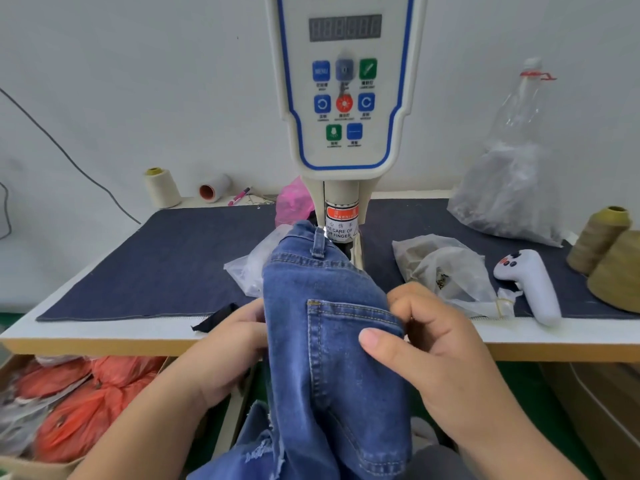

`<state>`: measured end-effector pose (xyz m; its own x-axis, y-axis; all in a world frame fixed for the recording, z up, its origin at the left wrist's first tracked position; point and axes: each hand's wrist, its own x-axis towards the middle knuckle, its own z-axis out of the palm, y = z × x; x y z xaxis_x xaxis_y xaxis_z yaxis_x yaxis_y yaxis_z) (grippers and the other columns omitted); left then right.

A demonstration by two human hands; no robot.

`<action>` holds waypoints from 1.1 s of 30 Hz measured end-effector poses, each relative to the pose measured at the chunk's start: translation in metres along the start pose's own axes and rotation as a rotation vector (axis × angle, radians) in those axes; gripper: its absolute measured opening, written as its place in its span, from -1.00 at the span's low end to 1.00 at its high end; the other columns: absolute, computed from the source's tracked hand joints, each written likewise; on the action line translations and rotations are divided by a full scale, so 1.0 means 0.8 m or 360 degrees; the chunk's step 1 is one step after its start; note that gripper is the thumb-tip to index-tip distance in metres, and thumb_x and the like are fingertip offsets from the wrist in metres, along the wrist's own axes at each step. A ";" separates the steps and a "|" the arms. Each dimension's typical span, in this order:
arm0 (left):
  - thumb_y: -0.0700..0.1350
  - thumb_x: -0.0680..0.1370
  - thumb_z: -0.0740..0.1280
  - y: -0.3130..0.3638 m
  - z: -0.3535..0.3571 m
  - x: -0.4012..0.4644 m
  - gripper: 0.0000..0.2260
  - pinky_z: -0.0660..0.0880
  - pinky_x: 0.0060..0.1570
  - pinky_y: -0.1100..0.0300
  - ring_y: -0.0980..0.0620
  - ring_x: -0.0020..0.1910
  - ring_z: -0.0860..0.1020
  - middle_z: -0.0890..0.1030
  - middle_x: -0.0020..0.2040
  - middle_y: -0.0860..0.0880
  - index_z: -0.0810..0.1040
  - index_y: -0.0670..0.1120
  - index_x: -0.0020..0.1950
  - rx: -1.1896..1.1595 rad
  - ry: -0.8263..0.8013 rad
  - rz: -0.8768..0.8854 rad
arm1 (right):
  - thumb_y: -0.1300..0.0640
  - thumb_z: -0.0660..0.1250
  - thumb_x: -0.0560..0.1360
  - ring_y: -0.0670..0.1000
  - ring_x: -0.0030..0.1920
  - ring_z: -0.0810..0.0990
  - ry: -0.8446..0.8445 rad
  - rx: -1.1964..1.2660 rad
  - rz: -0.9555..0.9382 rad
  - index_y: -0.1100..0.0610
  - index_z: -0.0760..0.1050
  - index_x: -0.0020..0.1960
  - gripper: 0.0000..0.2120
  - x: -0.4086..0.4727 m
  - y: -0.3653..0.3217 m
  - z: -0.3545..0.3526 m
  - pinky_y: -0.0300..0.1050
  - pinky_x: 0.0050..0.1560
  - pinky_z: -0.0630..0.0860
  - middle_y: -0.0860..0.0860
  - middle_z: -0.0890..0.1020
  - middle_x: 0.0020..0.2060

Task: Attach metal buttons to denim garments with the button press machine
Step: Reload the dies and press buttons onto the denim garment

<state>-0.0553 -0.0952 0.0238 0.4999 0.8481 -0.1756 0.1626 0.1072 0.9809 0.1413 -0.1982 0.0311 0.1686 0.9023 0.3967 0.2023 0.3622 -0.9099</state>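
The right hand (440,344) is closed on the blue jeans (332,341): the thumb is laid across the back pocket and the curled fingers are tucked behind the folded edge. The left hand (228,341) is held against the opposite edge; its fingers are hidden behind the denim, so whether they are curled round the cloth cannot be told. Between the two hands the garment is held up and stretched forward, and beyond the fingertips its waistband, with a belt loop showing, is pushed in under the head of the button press machine (343,98).

The step in hand is judged to be the positioning of the waistband on the die. It is best done with the cloth kept flat and taut, the mark centred under the punch, and all fingers kept back at the pocket, well away from the head, before the press is fired.

Just past the waistband, a red label on the ram is read as "WARNING", and below it "TAKE CARE OF YOUR FINGER" is partly covered. Higher up, one blue key on the control panel is marked "MENU"; the other captions are too small to be read.
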 end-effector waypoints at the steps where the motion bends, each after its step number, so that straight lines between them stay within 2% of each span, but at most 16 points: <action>1: -0.26 0.33 0.36 0.003 -0.006 -0.003 -0.78 0.59 -0.14 0.10 0.00 -0.16 0.67 0.71 -0.16 -0.03 0.69 -0.03 -0.11 0.0023 0.0005 -0.0014 | -0.09 0.46 0.31 0.20 -0.25 0.43 -0.0051 0.0061 0.0030 0.16 0.41 -0.30 -0.65 -0.002 -0.002 0.000 0.11 -0.21 0.41 0.18 0.45 -0.27; 3: -0.13 0.29 0.44 0.006 -0.017 -0.008 -0.64 0.54 0.10 -0.12 -0.12 0.04 0.63 0.67 0.04 -0.07 0.63 0.02 0.08 0.0279 0.0114 0.0016 | -0.12 0.44 0.32 0.13 -0.32 0.41 -0.0135 0.0072 0.0114 0.10 0.41 -0.30 -0.67 -0.004 -0.003 0.000 0.06 -0.27 0.39 0.14 0.45 -0.34; 4: -0.10 0.33 0.48 0.006 -0.020 -0.010 -0.59 0.50 0.15 -0.11 -0.10 0.13 0.59 0.62 0.12 -0.04 0.56 0.03 0.16 0.0489 0.0306 0.0104 | -0.14 0.42 0.32 0.01 -0.36 0.39 -0.0136 -0.0019 0.0114 0.09 0.40 -0.30 -0.67 -0.005 -0.003 0.001 -0.08 -0.30 0.38 0.04 0.44 -0.40; 6: -0.05 0.43 0.44 0.013 -0.019 -0.024 -0.67 0.45 0.09 0.10 0.12 0.17 0.52 0.55 0.13 0.13 0.48 0.15 0.15 0.0763 0.0879 0.0524 | -0.13 0.41 0.34 -0.18 -0.42 0.34 -0.0078 -0.0207 0.0059 0.07 0.37 -0.29 -0.68 -0.004 -0.004 0.006 -0.31 -0.36 0.34 -0.11 0.40 -0.46; 7: 0.02 0.44 0.39 0.022 -0.014 -0.034 -0.72 0.43 0.06 0.16 0.21 0.15 0.51 0.55 0.11 0.18 0.49 0.19 0.13 0.0716 0.0981 0.0763 | -0.10 0.42 0.35 -0.18 -0.43 0.34 -0.0038 -0.0285 0.0034 0.05 0.37 -0.30 -0.70 -0.001 -0.006 0.010 -0.35 -0.38 0.33 -0.14 0.39 -0.48; 9: 0.13 0.44 0.33 0.035 0.001 -0.052 -0.70 0.46 0.13 0.10 0.15 0.16 0.55 0.60 0.13 0.17 0.54 0.19 0.16 0.0637 0.0649 0.0962 | -0.06 0.43 0.35 -0.17 -0.45 0.35 -0.0008 -0.0371 -0.0010 0.06 0.37 -0.29 -0.72 0.003 -0.011 0.019 -0.35 -0.39 0.32 -0.13 0.39 -0.49; 11: 0.17 0.51 0.31 0.036 0.017 -0.057 -0.71 0.40 0.23 0.15 0.13 0.23 0.53 0.58 0.18 0.21 0.55 0.17 0.20 0.1115 0.0167 0.1105 | -0.04 0.45 0.34 -0.17 -0.46 0.35 -0.0029 -0.0376 -0.0046 0.08 0.38 -0.27 -0.72 0.006 -0.013 0.027 -0.36 -0.41 0.29 -0.13 0.39 -0.51; 12: 0.17 0.54 0.30 0.033 0.023 -0.055 -0.73 0.39 0.22 0.18 0.13 0.22 0.53 0.58 0.16 0.21 0.55 0.16 0.20 0.1269 0.0006 0.1118 | -0.03 0.45 0.35 -0.17 -0.47 0.35 -0.0043 -0.0350 -0.0040 0.08 0.39 -0.26 -0.73 0.008 -0.013 0.029 -0.36 -0.41 0.29 -0.13 0.39 -0.51; 14: 0.19 0.51 0.34 0.034 0.023 -0.048 -0.78 0.47 0.08 0.17 0.12 0.08 0.58 0.63 0.02 0.14 0.59 0.15 0.09 0.1058 -0.0186 0.0910 | -0.03 0.45 0.35 -0.19 -0.46 0.36 -0.0117 -0.0252 0.0029 0.07 0.42 -0.25 -0.75 0.007 -0.013 0.029 -0.36 -0.40 0.31 -0.13 0.41 -0.50; 18: 0.11 0.38 0.47 0.031 0.007 -0.043 -0.80 0.41 -0.24 0.25 0.13 -0.27 0.50 0.57 -0.30 -0.01 0.59 0.01 -0.20 0.0550 -0.0206 0.0804 | -0.03 0.35 0.45 -0.13 -0.22 0.54 -0.0518 0.0155 0.0210 -0.02 0.57 -0.08 -0.89 -0.003 -0.012 0.020 -0.30 -0.18 0.45 -0.09 0.60 -0.26; 20: 0.08 0.34 0.50 0.030 -0.003 -0.040 -0.76 0.40 -0.26 0.19 0.05 -0.28 0.47 0.53 -0.31 -0.12 0.58 -0.06 -0.22 0.0361 -0.0183 0.0783 | 0.04 0.33 0.46 -0.13 0.00 0.62 -0.0398 0.0257 0.0311 -0.07 0.61 0.05 -0.81 -0.006 -0.002 0.010 -0.34 -0.02 0.49 -0.10 0.67 -0.05; 23: 0.08 0.35 0.56 0.033 -0.013 -0.039 -0.74 0.44 -0.27 0.26 0.00 -0.28 0.48 0.55 -0.27 -0.09 0.60 -0.07 -0.22 0.0105 -0.0301 0.0826 | -0.05 0.43 0.46 -0.31 0.02 0.55 -0.0134 -0.0151 0.0568 -0.29 0.49 0.11 -0.73 -0.004 0.020 0.002 -0.36 -0.02 0.46 -0.28 0.58 0.05; 26: 0.07 0.36 0.57 0.036 -0.009 -0.038 -0.75 0.46 -0.25 0.22 -0.05 -0.26 0.47 0.54 -0.24 -0.08 0.59 -0.03 -0.22 -0.0106 -0.0465 0.0867 | -0.15 0.56 0.28 -0.25 0.12 0.60 -0.0463 0.0248 0.0929 -0.15 0.47 0.25 -0.43 -0.005 0.036 0.015 -0.18 0.20 0.48 -0.21 0.64 0.14; 28: 0.05 0.36 0.58 0.037 -0.006 -0.037 -0.75 0.46 -0.22 0.20 -0.05 -0.24 0.46 0.52 -0.22 -0.08 0.58 -0.04 -0.21 -0.0134 -0.0497 0.0859 | -0.04 0.52 0.34 -0.08 0.17 0.63 -0.0534 0.0435 0.0861 -0.04 0.59 0.22 -0.54 -0.008 0.041 0.028 -0.05 0.25 0.50 -0.08 0.68 0.13; 30: 0.06 0.37 0.57 0.038 -0.010 -0.036 -0.74 0.44 -0.18 0.17 -0.08 -0.22 0.44 0.51 -0.21 -0.08 0.58 -0.05 -0.21 -0.0040 -0.0469 0.0866 | 0.10 0.49 0.36 0.01 0.13 0.66 -0.0377 0.0622 0.0711 -0.02 0.67 0.12 -0.67 -0.008 0.041 0.032 -0.10 0.11 0.58 0.03 0.71 0.07; 33: 0.08 0.37 0.57 0.043 -0.025 -0.037 -0.70 0.39 -0.14 0.02 -0.24 -0.24 0.41 0.50 -0.23 -0.17 0.59 -0.11 -0.22 0.0157 -0.0347 0.0871 | 0.21 0.49 0.28 0.16 0.09 0.68 -0.0210 0.0969 0.0630 0.10 0.69 0.06 -0.66 -0.004 0.035 0.019 -0.06 0.03 0.61 0.17 0.70 0.04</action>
<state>-0.0816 -0.1065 0.0648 0.6948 0.6393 0.3295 -0.0947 -0.3728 0.9231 0.1315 -0.1872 0.0024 -0.0073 0.9991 0.0415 -0.4271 0.0344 -0.9035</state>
